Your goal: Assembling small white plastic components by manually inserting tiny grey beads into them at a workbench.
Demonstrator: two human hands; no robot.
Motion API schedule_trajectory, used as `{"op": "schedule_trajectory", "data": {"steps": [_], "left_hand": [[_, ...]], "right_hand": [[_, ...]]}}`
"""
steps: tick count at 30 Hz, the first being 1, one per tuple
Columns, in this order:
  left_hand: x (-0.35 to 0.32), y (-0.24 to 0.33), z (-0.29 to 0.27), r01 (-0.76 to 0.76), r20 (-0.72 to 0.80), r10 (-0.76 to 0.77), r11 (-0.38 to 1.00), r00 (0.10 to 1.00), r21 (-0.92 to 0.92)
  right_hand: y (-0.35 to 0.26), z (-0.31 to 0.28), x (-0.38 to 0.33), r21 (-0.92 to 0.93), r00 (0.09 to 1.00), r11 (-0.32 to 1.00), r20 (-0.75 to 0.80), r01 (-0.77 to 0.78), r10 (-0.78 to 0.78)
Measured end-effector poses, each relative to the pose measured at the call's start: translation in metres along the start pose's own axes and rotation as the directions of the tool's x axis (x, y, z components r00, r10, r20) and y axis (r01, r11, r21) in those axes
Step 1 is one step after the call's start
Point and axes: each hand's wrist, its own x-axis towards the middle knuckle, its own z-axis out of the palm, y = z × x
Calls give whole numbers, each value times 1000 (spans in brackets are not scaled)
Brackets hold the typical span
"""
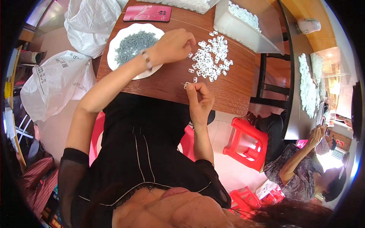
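Observation:
My left hand (174, 46), a bead bracelet at its wrist, reaches over the right rim of a scalloped white plate (112, 57) filled with small grey screws (133, 45). Its fingers curl downward beside a loose pile of small white plastic pieces with two holes (211, 59); whatever they pinch is hidden. Close to the table's near edge, my right hand (200, 102) pinches one small white plastic piece (186, 86) between thumb and forefinger. A thin screw-like tip sticks out of that piece.
On the wooden table (235, 89) lie a pink phone (147, 13) and, far right, a white bin (243, 32) of white pieces. White sacks (59, 83) stand on the left. A red stool (247, 144) and another person (300, 167) at a dark table are on the right.

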Motion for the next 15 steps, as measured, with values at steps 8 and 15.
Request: {"op": "schedule_trajectory", "data": {"steps": [8,15], "left_hand": [[45,-13,0,-88,345,49,991,937,97],[19,-19,-4,-132,284,80,977,956,170]], "right_hand": [[1,-9,1,29,999,1000,-32,8,-7],[1,-10,2,65,1000,998,-16,-16,17]]}}
